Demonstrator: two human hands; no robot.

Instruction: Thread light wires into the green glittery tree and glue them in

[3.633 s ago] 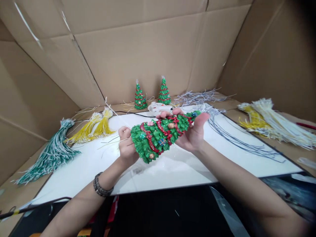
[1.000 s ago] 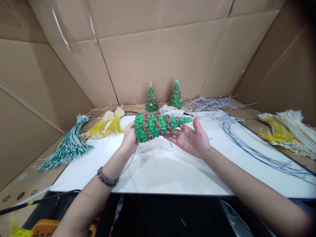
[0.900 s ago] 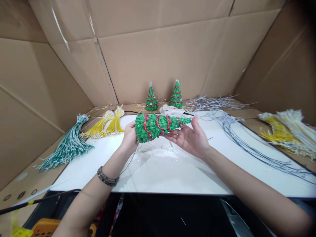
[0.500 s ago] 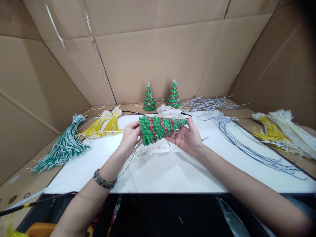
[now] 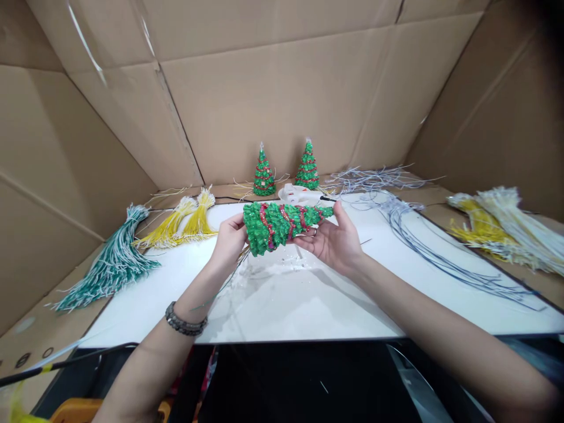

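You're holding the tree (image 5: 282, 223) on its side above the white board (image 5: 308, 299), base twd your left, tip twd your right. Your left hand (image 5: 229, 244) is closing on the wide base end, fingers tucked behind it; how tight the pinch is, can't tell, the tree is covering the fingertips. Your right hand (image 5: 332, 241) is lying palm-up, fingers spread, cradling the narrow end w/ the thumb resting near the tip, so it's supporting more than gripping.

Thin wires (image 5: 231, 276) are trailing from under the base down twd the board. Judging by that, you're in the middle of checking or turning the tree, w/ the wires at the base as the working spot. The next move is prob going to need the left hand steadying the base while the right frees up, and the wires kept from snagging.

Just behind the tree, the white glue gun (image 5: 299, 194) is lying on the board. Further back, two small trees (image 5: 285, 170) are standing upright. Left of the tree: yellow tassels (image 5: 185, 220), then a green bundle (image 5: 112, 264). Right of it: grey wires (image 5: 423, 241), then pale-yellow bundles (image 5: 502, 226). Cardboard walls (image 5: 282, 94) are enclosing it all.
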